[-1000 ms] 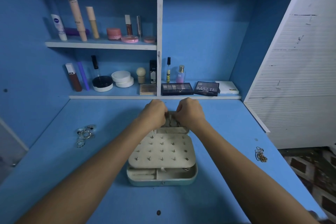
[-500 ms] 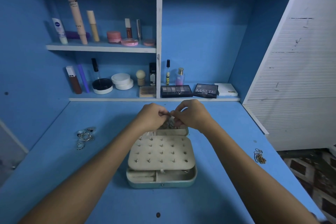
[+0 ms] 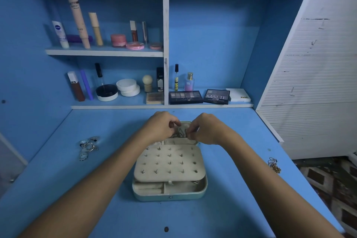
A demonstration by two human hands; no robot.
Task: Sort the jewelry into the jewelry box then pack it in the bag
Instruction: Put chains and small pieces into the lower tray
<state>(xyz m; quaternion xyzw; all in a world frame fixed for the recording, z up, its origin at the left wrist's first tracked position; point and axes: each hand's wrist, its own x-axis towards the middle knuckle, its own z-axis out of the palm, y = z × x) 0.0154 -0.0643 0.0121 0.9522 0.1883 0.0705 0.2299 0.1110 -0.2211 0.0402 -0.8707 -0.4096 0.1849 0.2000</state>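
One jewelry box (image 3: 170, 192) stands open on the blue desk (image 3: 58, 189), about in the middle, with its front edge and small clasp turned to the person. Its long axis goes away from the person, from the front tray to the raised lid (image 3: 184, 124) at the far end. Over the tray lies one cream earring panel (image 3: 169, 162), with five rows of five small studs, so twenty-five as far as I can count. Under the panel the front of the tray shows two compartments, the left one with ring rolls, the right one with a small metal piece at its right corner. There are two hands, both at the far end of the box. The left hand (image 3: 159, 128) has its fingers curled and the fingertips pinch a thin chain (image 3: 179, 133), which hangs tangled in front of the lid. The right hand (image 3: 206, 129) pinches the same chain from the other side, so the two hands are very near each other but I cannot tell if they touch. On the left part of the desk lies one small heap of silver rings (image 3: 87, 147); the exact number is not clear. Near the right edge lies one small gold piece of jewelry (image 3: 274, 165), well apart from the box.
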